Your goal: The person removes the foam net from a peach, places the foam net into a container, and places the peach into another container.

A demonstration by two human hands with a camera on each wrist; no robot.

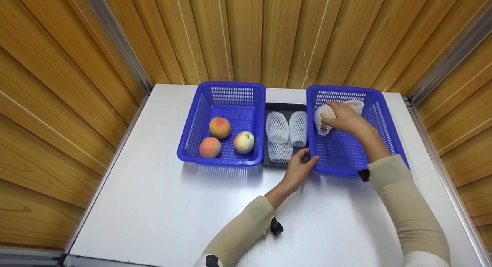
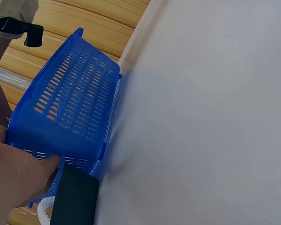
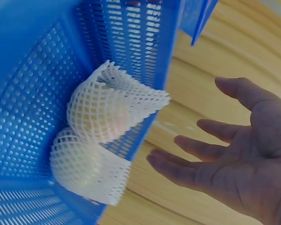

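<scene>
My left hand (image 1: 298,171) holds the near left corner of the right-hand blue basket (image 1: 342,170); in the left wrist view its thumb presses the perforated outer wall (image 2: 75,93). Inside that basket, toward the back, lie two peaches in white foam nets. Over them in the head view is my right hand (image 1: 348,119), partly covering them. From the right wrist, this hand (image 3: 243,145) shows spread fingers with nothing between them, apart from the upper netted peach (image 3: 103,112) and the lower netted peach (image 3: 79,164).
Between the baskets a black tray (image 1: 286,106) carries three white foam nets (image 1: 277,126). The left blue basket (image 1: 221,162) contains a yellow-red peach (image 1: 220,127), a redder peach (image 1: 210,147) and a pale peach (image 1: 244,142). Wood-panelled walls (image 1: 246,36) enclose the white table (image 1: 146,205).
</scene>
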